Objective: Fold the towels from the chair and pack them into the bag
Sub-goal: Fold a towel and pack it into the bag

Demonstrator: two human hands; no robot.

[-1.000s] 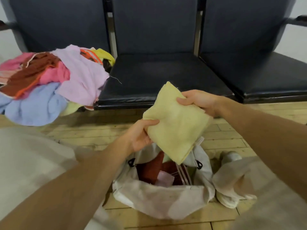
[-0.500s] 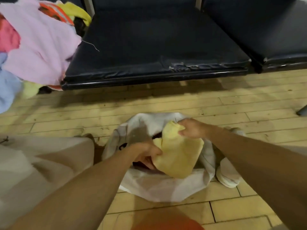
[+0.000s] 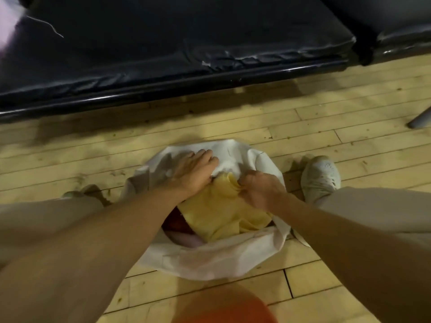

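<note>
**Getting the yellow one in, and the floppy bag isn't helping**

My right hand (image 3: 261,190) is curled tight, pinching the top edge of the folded yellow towel (image 3: 221,213). The towel sits in the mouth of the white bag (image 3: 210,259) on the wooden floor (image 3: 93,148), lying on top of a red towel (image 3: 175,223) and a lilac towel (image 3: 186,240). My left hand (image 3: 193,173) is flat with the fingers pretty much straight. It grips nothing and just presses the bag's far wall back.

What I reckon could go wrong: the layers are fanning out where I'm pinching, so a shove from that one corner could undo the fold. The bag is soft too, so if my left lets off, that wall probably flops over the opening.

Around it, my right shoe (image 3: 320,176) is just beside the bag, so there's not much room to spread it that way. The black chair seat (image 3: 163,54) is ahead. There's a blurry bit of pale purple cloth (image 3: 7,19) at its left edge, so more to fold, I guess.
</note>
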